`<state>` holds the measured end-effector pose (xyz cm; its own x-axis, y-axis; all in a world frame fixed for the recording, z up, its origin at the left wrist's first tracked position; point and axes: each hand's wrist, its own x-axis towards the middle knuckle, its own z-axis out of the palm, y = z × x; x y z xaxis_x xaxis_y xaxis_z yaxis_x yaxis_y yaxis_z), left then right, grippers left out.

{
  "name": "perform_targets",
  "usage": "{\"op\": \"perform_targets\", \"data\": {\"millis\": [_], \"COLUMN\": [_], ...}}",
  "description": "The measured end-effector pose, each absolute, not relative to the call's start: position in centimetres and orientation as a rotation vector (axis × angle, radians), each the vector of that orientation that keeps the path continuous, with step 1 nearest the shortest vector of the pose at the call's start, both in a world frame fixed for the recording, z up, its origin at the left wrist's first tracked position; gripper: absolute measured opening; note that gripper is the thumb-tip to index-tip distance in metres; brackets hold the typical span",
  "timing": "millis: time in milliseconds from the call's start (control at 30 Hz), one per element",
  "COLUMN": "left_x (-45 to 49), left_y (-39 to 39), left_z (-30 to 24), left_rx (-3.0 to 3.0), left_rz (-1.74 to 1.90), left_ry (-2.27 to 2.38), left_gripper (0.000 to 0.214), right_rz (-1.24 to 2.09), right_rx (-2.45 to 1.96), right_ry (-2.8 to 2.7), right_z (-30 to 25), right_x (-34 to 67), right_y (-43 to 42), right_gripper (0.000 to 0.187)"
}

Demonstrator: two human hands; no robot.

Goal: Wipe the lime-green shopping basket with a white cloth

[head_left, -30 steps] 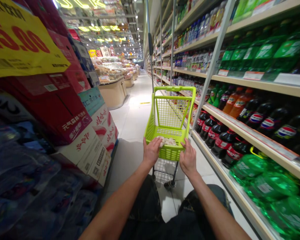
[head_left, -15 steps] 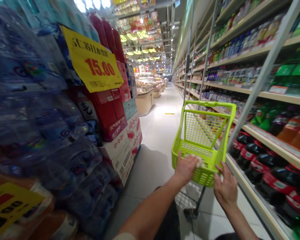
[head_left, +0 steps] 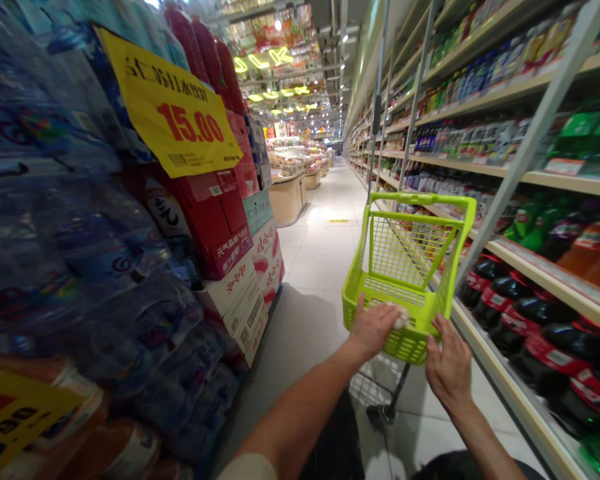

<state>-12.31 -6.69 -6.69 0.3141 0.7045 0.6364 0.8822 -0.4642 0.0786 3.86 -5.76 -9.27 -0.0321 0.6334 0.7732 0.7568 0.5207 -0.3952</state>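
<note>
A lime-green shopping cart with a plastic basket stands ahead of me, right of the middle. My left hand is over the near rim of its basket. Under those fingers is a crumpled whitish cloth or tissue, pressed against the rim and partly hidden. My right hand is at the near right corner of the basket, thumb on the outside and fingers over the edge. The basket's mesh floor shows between the hands and the upright mesh back panel.
On the left rise stacked bottle packs and drink cartons with a yellow price sign. Shelves of bottles line the right, with large cola bottles low down. A tiled aisle runs ahead past display counters.
The view has shifted slightly. My left hand and the whitish wad have slid a little to the right along the basket rim. My right hand stays at the corner.
</note>
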Motion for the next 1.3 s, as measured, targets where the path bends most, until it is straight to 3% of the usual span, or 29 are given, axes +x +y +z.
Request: {"op": "perform_targets", "data": {"millis": [133,367,600,800,1067,1300], "left_x": [-8.6,-13.8,-9.9,-15.0,-8.7,-12.5], "left_y": [-6.6,-7.7,-6.2,-6.7,-6.5,-6.6], "left_z": [-7.0,-5.8,-6.7,-6.2,-6.6,-6.7], "left_rx": [-2.387,-2.200,-2.381,-2.072,-2.323,-2.177], "left_rz": [-0.870,-0.910,-0.854,-0.874,-0.790,-0.888], "left_ry": [-1.277,-1.614,-1.356,-1.831,-1.480,-1.605], "left_gripper": [0.033,0.034,0.028,0.028,0.030,0.032], "right_rz": [-0.174,-0.166,-0.227,-0.202,-0.143,-0.147], "right_rx": [-1.156,-1.136,-1.121,-1.161,-1.184,-1.177], "right_ry": [-1.746,-1.758,-1.791,-1.803,-1.793,-1.813], "right_z": [-9.3,-9.4,-9.9,-9.4,-9.7,-9.6], "right_x": [4.2,4.5,4.7,4.6,4.2,4.7], "right_y": [-5.5,-5.8,-5.8,-6.0,-6.0,-5.9], "right_gripper": [0.044,0.043,0.043,0.042,0.044,0.045]}}
